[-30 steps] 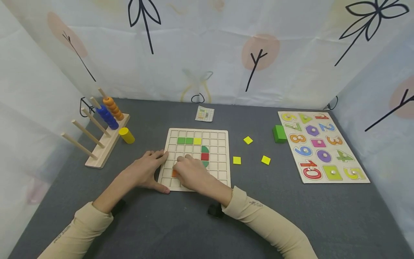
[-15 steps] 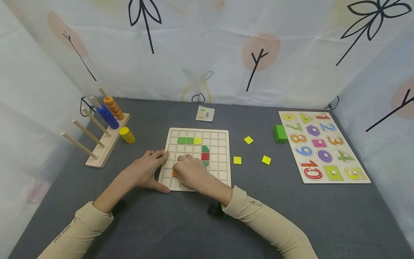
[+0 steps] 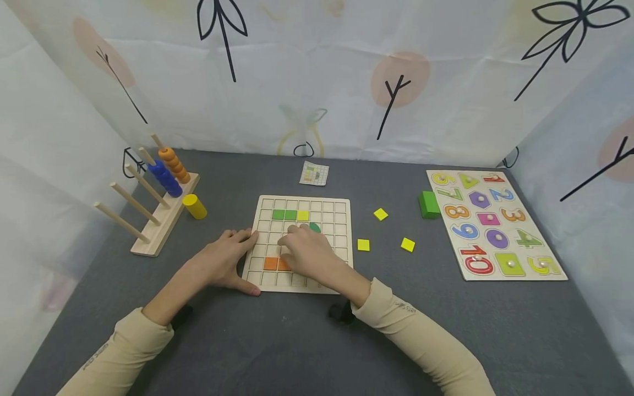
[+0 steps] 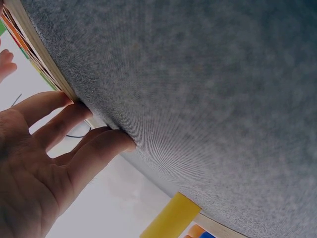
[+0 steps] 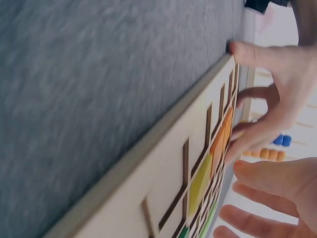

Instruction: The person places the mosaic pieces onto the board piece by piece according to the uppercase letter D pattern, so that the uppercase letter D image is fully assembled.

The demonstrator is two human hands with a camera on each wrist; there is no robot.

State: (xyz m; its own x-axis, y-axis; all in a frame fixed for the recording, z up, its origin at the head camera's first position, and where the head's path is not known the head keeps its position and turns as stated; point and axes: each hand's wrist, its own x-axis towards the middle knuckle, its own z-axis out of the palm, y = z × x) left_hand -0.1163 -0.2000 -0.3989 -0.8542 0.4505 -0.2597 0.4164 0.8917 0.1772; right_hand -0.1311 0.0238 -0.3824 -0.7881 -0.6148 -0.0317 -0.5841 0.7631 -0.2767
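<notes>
A wooden grid board (image 3: 342, 209) lies mid-table. My left hand (image 3: 225, 261) rests at its left side, fingers along the left edge and thumb at the front corner. In the left wrist view those fingers (image 4: 44, 106) are spread, touching the board's rim and the tabletop. My right hand (image 3: 312, 253) hovers over the middle of the board, fingers loosely bent with nothing between them. Orange squares (image 3: 271, 263) lie by its fingertips; a yellow piece (image 5: 199, 183) beside them shows in the right wrist view. Green squares (image 3: 278, 215), a yellow square (image 3: 302, 215) and a dark green curved piece (image 3: 314, 226) sit farther up.
Loose yellow squares (image 3: 364, 245) lie right of the board. A pattern card (image 3: 314, 174) is behind it. At left stand a peg abacus (image 3: 168, 212) and a yellow cylinder (image 3: 195, 207). Rightward are a green block (image 3: 428, 205) and a number puzzle (image 3: 495, 231).
My right hand has moved right and slightly away from me, uncovering orange squares and now hiding the red square and lower green piece. My left hand stays put.
</notes>
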